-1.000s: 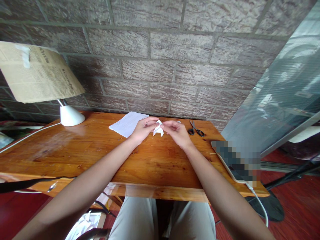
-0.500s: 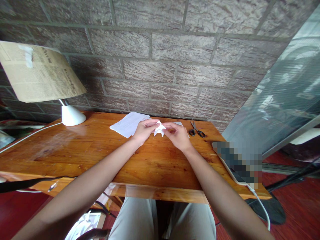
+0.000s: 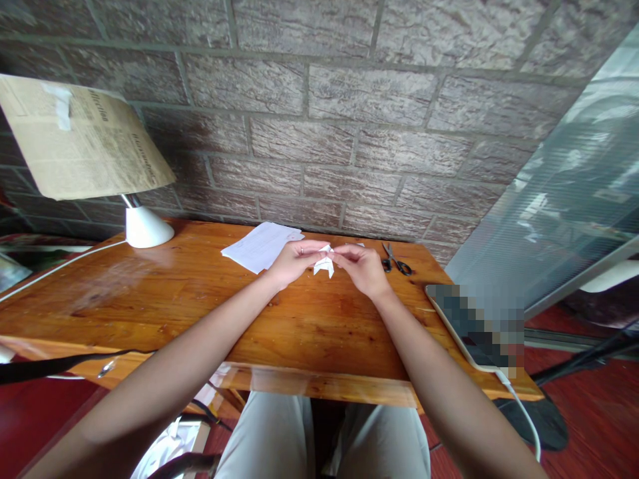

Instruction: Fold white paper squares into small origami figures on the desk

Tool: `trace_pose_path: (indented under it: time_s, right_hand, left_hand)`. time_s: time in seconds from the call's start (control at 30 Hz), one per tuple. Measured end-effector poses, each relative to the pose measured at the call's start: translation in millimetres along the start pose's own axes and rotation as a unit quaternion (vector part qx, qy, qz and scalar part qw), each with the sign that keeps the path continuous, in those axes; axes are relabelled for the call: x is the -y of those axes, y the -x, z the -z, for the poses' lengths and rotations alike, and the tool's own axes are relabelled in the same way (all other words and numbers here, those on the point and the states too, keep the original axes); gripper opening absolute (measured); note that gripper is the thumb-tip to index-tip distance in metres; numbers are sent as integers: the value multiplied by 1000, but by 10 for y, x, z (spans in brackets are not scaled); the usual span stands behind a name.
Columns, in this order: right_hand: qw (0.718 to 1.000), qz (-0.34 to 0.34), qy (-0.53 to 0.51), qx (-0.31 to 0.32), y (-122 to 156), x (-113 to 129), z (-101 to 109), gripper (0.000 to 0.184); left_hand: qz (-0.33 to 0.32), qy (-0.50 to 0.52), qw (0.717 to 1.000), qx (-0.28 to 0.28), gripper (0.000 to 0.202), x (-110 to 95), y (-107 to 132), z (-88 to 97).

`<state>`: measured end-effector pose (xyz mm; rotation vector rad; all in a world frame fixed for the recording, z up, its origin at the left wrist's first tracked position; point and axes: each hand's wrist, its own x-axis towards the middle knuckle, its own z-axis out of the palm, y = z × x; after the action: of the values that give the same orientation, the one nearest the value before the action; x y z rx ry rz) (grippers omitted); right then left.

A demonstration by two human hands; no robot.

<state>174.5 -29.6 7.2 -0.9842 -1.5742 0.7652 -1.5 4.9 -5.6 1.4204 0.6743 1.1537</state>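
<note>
A small piece of folded white paper (image 3: 323, 265) with pointed ends is held above the wooden table, between both hands. My left hand (image 3: 295, 262) pinches it from the left, thumb and fingers closed on its upper part. From the right, my right hand (image 3: 363, 267) grips the same paper with thumb and forefinger. The fingertips of the two hands nearly meet and cover part of the folds. Behind my left hand lies a stack of white paper sheets (image 3: 257, 245). Black-handled scissors (image 3: 397, 259) rest just beyond my right hand, partly hidden by it.
A lamp with a newspaper-like shade (image 3: 90, 143) and white base (image 3: 147, 226) stands at the left. At the right edge lies a tablet-like device (image 3: 449, 316) with a white cable (image 3: 524, 412). A brick wall (image 3: 329, 140) closes off the back of the wooden table (image 3: 309, 339).
Both hands and the folded paper have shifted slightly right in the picture. The fingertips have come closer together over the paper, and my right hand now covers part of the scissors.
</note>
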Motion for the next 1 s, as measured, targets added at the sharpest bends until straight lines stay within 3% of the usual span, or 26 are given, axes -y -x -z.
trace_pose_path:
  time_s: [0.47,0.87,1.0]
  right_hand:
    - [998,-24,-41,-44,-11,-22,-34,34]
    - [991,-47,-92,-85,-39,-130,-49,35]
    - [991,-48,-101,-77,-31,-104,-53,33]
  left_hand:
    - [-26,-19,999,3,36,36,3,-48]
    - [-19,27,999,32,38,6,28,-84]
    - [-23,26,999,11,37,-15,36,-109]
